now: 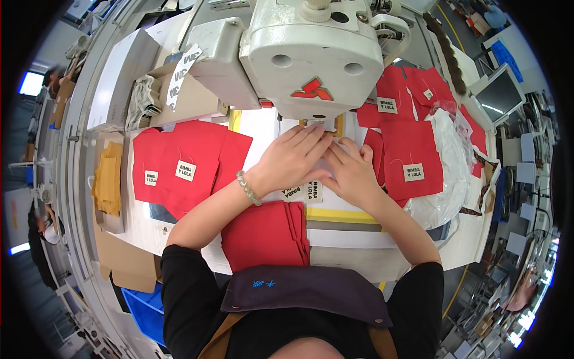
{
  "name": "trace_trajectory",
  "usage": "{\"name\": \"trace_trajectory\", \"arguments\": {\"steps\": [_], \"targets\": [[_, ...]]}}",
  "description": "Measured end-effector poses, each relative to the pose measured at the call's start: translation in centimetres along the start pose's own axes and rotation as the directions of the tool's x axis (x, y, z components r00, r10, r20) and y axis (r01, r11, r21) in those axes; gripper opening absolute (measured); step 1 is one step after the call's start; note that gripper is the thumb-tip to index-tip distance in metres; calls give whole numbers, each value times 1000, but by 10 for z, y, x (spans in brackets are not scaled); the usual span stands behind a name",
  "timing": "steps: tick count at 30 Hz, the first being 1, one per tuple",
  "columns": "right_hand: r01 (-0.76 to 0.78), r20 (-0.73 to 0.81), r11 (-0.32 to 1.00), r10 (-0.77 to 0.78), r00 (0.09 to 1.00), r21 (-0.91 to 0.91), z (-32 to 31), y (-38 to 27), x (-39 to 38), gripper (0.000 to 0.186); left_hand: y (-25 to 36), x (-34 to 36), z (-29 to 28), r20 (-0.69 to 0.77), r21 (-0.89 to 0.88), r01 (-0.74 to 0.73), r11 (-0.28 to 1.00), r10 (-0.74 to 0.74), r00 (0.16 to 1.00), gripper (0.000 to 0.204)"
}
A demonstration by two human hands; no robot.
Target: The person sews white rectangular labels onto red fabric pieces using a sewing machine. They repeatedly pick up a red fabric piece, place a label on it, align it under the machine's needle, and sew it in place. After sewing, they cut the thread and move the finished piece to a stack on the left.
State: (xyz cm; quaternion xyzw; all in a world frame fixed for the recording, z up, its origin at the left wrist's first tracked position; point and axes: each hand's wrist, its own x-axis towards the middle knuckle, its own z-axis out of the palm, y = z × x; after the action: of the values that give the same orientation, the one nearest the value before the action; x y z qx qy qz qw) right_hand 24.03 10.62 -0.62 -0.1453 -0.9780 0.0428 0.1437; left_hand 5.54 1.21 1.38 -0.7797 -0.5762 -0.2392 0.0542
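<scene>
My left hand (pixel 293 158) and my right hand (pixel 351 170) lie side by side, fingers flat, on a pale piece of material under the head of a white sewing machine (pixel 314 54). The fingertips of both hands point at the needle area (pixel 323 124). A beaded bracelet (pixel 248 188) is on my left wrist. Small white labels (pixel 310 191) lie just below my hands. A stack of red fabric pieces (pixel 266 234) sits in front of my body, under my left forearm.
Red pieces with white labels (pixel 179 164) lie left of the machine, more (pixel 409 158) to the right beside a white plastic bag (pixel 448 179). Mustard fabric (pixel 109 179) sits far left, a blue bin (pixel 143 305) lower left, a screen (pixel 497 96) upper right.
</scene>
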Motion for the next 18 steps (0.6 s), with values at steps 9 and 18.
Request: {"name": "trace_trajectory", "arguments": {"steps": [9, 18], "targets": [[2, -11, 1000, -2, 1000, -31, 4, 0, 0, 63, -3, 7, 12, 71, -29, 62, 998, -60, 996, 80], [2, -30, 1000, -3, 1000, -18, 5, 1, 1, 63, -6, 11, 16, 104, -49, 76, 996, -71, 992, 83]]}}
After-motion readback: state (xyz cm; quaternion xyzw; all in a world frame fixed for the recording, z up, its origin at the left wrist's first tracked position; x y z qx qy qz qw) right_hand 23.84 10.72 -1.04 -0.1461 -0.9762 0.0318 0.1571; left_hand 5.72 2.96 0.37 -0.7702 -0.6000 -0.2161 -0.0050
